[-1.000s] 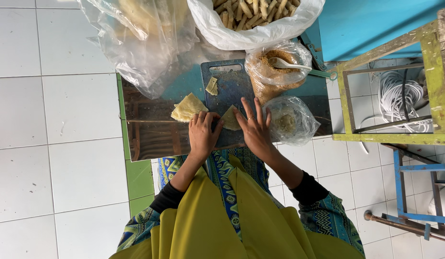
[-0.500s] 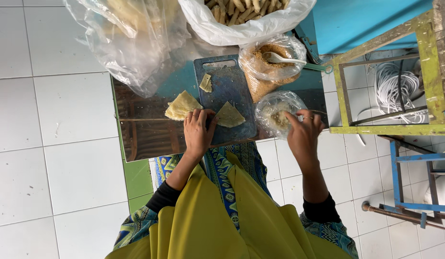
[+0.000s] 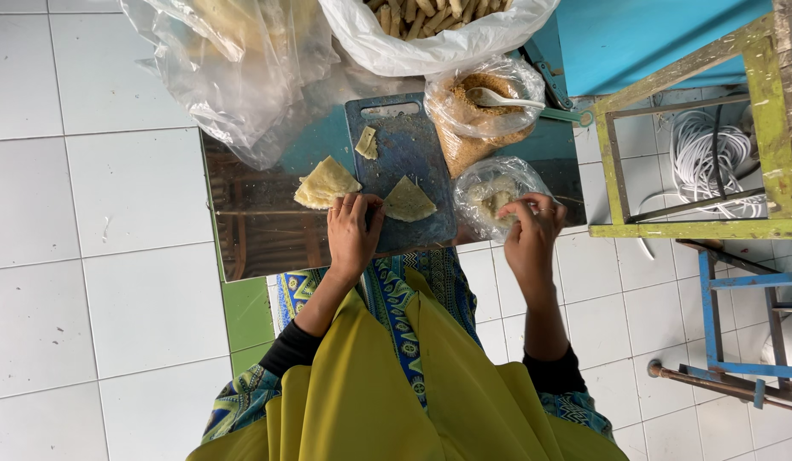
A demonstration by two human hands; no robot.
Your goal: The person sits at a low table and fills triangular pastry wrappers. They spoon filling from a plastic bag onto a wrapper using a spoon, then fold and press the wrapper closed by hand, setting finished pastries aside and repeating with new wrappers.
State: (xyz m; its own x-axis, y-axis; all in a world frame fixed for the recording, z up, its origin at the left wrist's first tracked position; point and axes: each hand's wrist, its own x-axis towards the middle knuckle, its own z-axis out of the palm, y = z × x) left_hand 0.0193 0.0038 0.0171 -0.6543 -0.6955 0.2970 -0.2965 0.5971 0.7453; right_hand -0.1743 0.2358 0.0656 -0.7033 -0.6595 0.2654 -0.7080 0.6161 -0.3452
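A dark cutting board lies on a low glass-topped table. One triangular wrapper sheet rests on the board. My left hand lies flat at the board's near left corner, fingertips beside the wrapper. A stack of triangular wrappers sits just left of the board. My right hand reaches into a small clear bag of filling, fingers pinched on its contents. A small scrap of wrapper lies at the board's far end.
A clear bag of brown crumbs with a white spoon stands behind the filling bag. A white bag of rolled sticks and big clear bags are at the back. A yellow-green wooden frame stands right.
My right hand has left the wrapper on the board and moved right into the small filling bag. My left hand stayed at the board's near corner.
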